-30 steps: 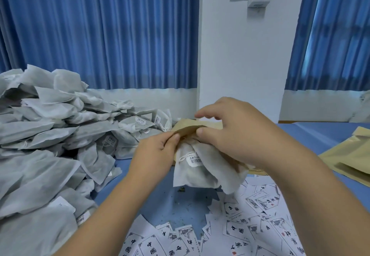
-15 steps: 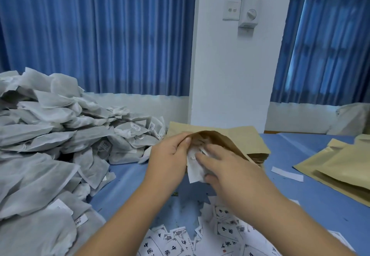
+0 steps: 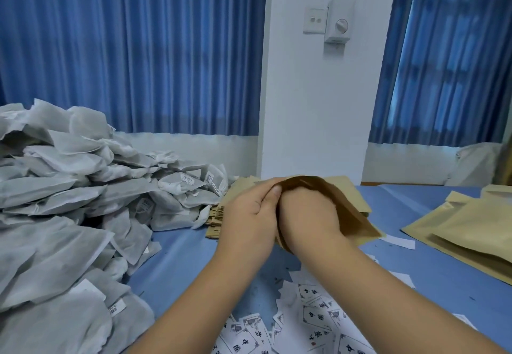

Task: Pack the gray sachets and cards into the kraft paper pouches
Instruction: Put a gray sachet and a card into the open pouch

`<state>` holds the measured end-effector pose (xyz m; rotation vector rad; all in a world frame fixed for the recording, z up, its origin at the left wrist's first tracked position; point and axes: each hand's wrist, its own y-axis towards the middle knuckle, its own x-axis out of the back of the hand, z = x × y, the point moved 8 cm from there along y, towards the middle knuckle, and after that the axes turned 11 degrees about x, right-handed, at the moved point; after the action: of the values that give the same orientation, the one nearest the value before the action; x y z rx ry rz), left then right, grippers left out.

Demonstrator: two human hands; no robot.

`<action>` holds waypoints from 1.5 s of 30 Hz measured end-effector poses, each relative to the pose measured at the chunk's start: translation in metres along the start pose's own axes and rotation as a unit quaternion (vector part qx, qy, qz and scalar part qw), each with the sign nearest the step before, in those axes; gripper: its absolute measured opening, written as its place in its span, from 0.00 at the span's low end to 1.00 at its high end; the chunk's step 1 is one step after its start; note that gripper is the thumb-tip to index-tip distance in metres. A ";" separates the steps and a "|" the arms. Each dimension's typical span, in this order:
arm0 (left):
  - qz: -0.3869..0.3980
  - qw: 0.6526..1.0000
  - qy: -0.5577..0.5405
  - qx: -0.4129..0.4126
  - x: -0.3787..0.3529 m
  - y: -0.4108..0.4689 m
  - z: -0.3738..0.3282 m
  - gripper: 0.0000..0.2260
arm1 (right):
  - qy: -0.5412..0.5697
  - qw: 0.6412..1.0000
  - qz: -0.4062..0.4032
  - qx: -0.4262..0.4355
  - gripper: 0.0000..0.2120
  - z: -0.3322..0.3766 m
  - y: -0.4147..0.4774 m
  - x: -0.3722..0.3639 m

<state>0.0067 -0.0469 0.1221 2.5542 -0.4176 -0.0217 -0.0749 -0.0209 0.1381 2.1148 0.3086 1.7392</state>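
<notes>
A kraft paper pouch [image 3: 347, 211] is held up over the blue table with its mouth open toward me. My left hand [image 3: 248, 216] pinches the left edge of that mouth, thumb on top. My right hand [image 3: 306, 215] is pushed into the pouch up to the knuckles, so its fingers and whatever they touch are hidden. No sachet shows outside the pouch. A big heap of gray sachets [image 3: 69, 201] lies at the left. White printed cards [image 3: 313, 323] are scattered under my forearms.
A flat stack of empty kraft pouches [image 3: 217, 219] lies just behind my left hand. More kraft pouches [image 3: 471, 231] lie at the right. Loose white slips [image 3: 399, 241] dot the blue table [image 3: 432, 287]. A white pillar and blue curtains stand behind.
The gray sachets that stuck out of the pouch have gone inside it. My right hand has followed them deep into the mouth, while my left hand keeps hold of the edge.
</notes>
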 end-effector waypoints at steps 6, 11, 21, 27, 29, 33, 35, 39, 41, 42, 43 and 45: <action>-0.041 0.995 -0.063 0.059 0.017 0.009 0.016 0.19 | 0.058 0.997 0.039 0.028 0.18 0.008 -0.017 0.002; -0.054 0.991 -0.091 0.076 0.026 0.013 0.021 0.18 | 0.026 0.995 0.077 0.050 0.18 0.022 -0.035 0.010; -0.050 0.993 -0.073 0.075 0.029 0.016 0.036 0.22 | 0.104 0.987 0.108 0.060 0.09 0.017 0.008 0.006; -0.051 0.976 -0.165 0.133 0.040 0.022 0.061 0.15 | 0.127 0.909 -0.354 0.179 0.14 0.020 -0.012 0.069; -0.056 0.975 -0.158 0.144 0.043 0.022 0.067 0.13 | 0.125 0.950 -0.260 0.117 0.18 0.000 0.005 0.041; -0.036 0.973 -0.156 0.164 0.044 0.024 0.076 0.15 | 0.220 0.962 -0.144 0.079 0.16 -0.023 0.012 -0.003; 0.000 0.966 -0.175 0.189 0.039 0.023 0.080 0.14 | 0.240 0.961 -0.113 0.077 0.17 -0.027 0.014 -0.013; -0.029 0.974 -0.113 0.195 0.046 0.025 0.079 0.08 | 0.276 0.952 -0.126 0.038 0.16 -0.040 0.018 -0.018; -0.109 0.978 0.000 0.177 0.067 0.029 0.070 0.04 | 0.274 0.954 -0.118 0.030 0.16 -0.041 0.019 -0.022; -0.137 0.972 0.087 0.171 0.077 0.030 0.066 0.04 | 0.272 0.955 -0.112 0.027 0.17 -0.042 0.020 -0.024; -0.152 0.955 0.191 0.169 0.087 0.032 0.064 0.05 | 0.273 0.956 -0.108 0.024 0.17 -0.042 0.020 -0.026; -0.177 0.877 0.416 0.165 0.107 0.033 0.063 0.08 | 0.279 0.955 -0.102 0.024 0.17 -0.041 0.020 -0.029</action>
<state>0.0924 -0.1374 0.0931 2.6143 0.4156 1.0515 -0.1223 -0.0445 0.1279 1.5104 0.6990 2.1815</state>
